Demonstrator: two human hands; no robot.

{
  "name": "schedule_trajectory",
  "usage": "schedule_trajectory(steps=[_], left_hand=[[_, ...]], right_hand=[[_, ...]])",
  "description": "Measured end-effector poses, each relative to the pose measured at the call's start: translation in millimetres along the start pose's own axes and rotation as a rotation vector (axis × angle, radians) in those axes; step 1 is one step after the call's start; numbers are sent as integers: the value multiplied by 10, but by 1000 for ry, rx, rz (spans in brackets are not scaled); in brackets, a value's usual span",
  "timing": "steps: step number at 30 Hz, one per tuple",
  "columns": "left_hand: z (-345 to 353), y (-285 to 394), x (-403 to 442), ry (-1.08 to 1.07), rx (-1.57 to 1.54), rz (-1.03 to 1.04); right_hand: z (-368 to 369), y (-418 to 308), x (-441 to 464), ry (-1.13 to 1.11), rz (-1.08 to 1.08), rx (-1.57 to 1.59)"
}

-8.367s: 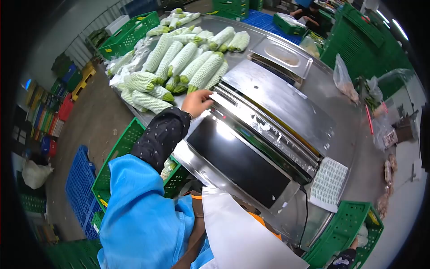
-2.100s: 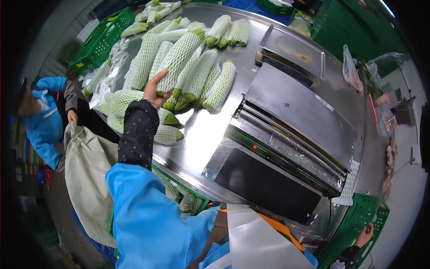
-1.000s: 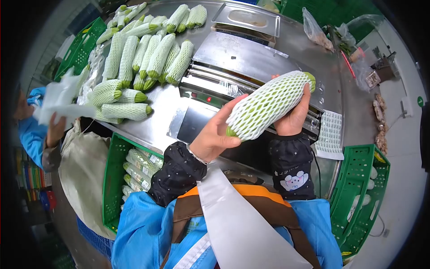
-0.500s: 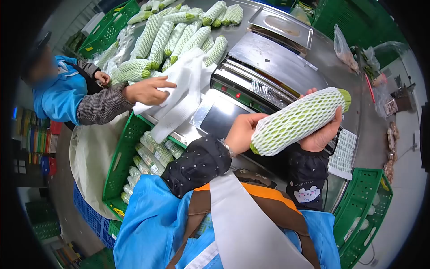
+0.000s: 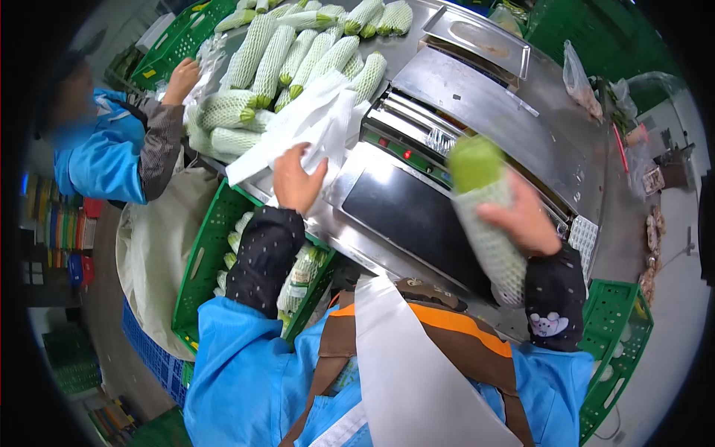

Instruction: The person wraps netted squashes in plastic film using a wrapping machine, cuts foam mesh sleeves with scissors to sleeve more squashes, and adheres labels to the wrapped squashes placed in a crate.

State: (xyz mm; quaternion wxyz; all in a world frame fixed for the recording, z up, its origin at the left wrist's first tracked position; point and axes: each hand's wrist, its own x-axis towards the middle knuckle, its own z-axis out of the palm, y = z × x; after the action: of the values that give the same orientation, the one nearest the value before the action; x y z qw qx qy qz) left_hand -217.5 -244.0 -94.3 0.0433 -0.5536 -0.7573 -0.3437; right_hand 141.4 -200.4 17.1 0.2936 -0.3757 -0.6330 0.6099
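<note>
My right hand (image 5: pixel 523 216) is closed around a pale green zucchini (image 5: pixel 484 223) in a white foam net sleeve. The zucchini is blurred and stands nearly upright over the front of the wrapping machine (image 5: pixel 424 223), its bare end uppermost. Over to the left, my left hand (image 5: pixel 298 180) has its thumb and fingers apart at the edge of a pile of flat white foam sleeves (image 5: pixel 328 104). Whether the fingertips touch the sleeves I cannot tell. Many sleeved zucchini (image 5: pixel 272 63) lie heaped behind that pile.
A co-worker in a blue garment (image 5: pixel 112 160) stands at the left, one hand raised by some clear plastic (image 5: pixel 212 63). Below my left arm is a green crate (image 5: pixel 197 276) of wrapped vegetables. Another green crate (image 5: pixel 614 320) stands at the right, and a metal tray (image 5: pixel 477 41) sits behind the machine.
My left hand has let go of the zucchini and moved left to the foam sleeves. My right hand has tipped the zucchini more upright. The co-worker's hand has drawn back from the sleeves.
</note>
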Motion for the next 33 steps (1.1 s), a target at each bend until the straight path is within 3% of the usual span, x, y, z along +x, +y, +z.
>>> schedule_trajectory(steps=[2, 3, 6, 8, 10, 12, 14, 18, 21, 24, 27, 30, 31, 33], left_hand=[[249, -336, 178, 91, 225, 94], [353, -475, 215, 6, 301, 86], [477, -741, 336, -168, 222, 24], [406, -655, 396, 57, -40, -6], [91, -358, 521, -76, -362, -65], [-117, -141, 681, -414, -619, -52], [-320, 234, 790, -785, -963, -147], [-454, 683, 901, -1079, -962, -109], [-404, 928, 948, -1148, -1004, -80], [-310, 1163, 911, -1183, -1046, -50], [-216, 1410, 777, -1262, -1043, 1], [-142, 1717, 616, -1298, -972, -30], [-110, 1761, 608, -1356, -916, 47], [-117, 1876, 646, -1450, -1103, 50]], right_hand=[[145, 263, 112, -182, 130, -174], [193, 444, 148, -190, 109, -357], [275, 620, 118, -294, 157, -474], [306, 552, 42, -230, 165, -704], [296, 639, -3, -196, 101, -843], [306, 652, -21, -172, 70, -927], [297, 588, -53, -114, 57, -888], [217, 493, -189, -58, -35, -819], [147, 533, -305, -27, -16, -804], [-16, 400, -299, 42, 46, -511], [-218, 176, -164, 320, -134, 21], [-292, 69, 23, 527, -227, -82], [-301, 43, 20, 488, -192, -51], [-356, -37, 36, 407, -156, 40]])
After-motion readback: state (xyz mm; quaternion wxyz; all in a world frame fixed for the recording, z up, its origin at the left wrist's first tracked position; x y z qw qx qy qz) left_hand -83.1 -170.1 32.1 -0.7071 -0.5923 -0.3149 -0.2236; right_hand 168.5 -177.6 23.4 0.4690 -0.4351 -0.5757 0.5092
